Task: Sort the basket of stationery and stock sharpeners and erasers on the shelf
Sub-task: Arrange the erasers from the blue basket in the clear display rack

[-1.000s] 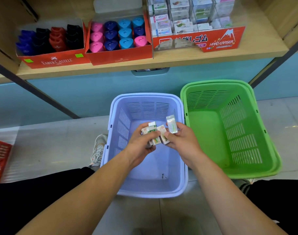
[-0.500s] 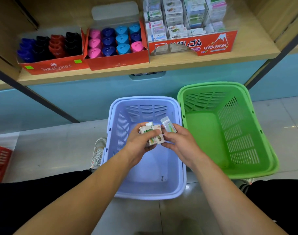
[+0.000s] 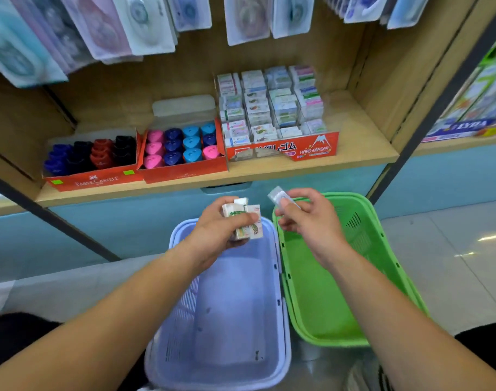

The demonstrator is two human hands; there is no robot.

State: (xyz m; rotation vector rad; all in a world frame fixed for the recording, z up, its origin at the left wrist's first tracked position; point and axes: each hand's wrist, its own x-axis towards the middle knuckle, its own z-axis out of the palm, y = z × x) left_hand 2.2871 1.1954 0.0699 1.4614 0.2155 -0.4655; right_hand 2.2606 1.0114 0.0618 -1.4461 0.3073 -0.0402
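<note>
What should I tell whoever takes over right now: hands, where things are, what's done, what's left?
Left hand grips a bunch of erasers over the purple basket.
Right hand pinches one wrapped eraser above the green basket rim.
Done: sharpener boxes and eraser display sit stocked on the shelf; baskets look nearly emptied.
To do: slot the held erasers into the display.

Smooth plastic baskets, lilac (image 3: 229, 300) and green (image 3: 320, 292); matt wooden shelf (image 3: 362, 142); glossy floor tiles (image 3: 453, 249).

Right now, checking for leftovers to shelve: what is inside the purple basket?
Mostly bare floor in the purple basket, with a small dark speck. The left hand, holding erasers, hides its far corner.
</note>
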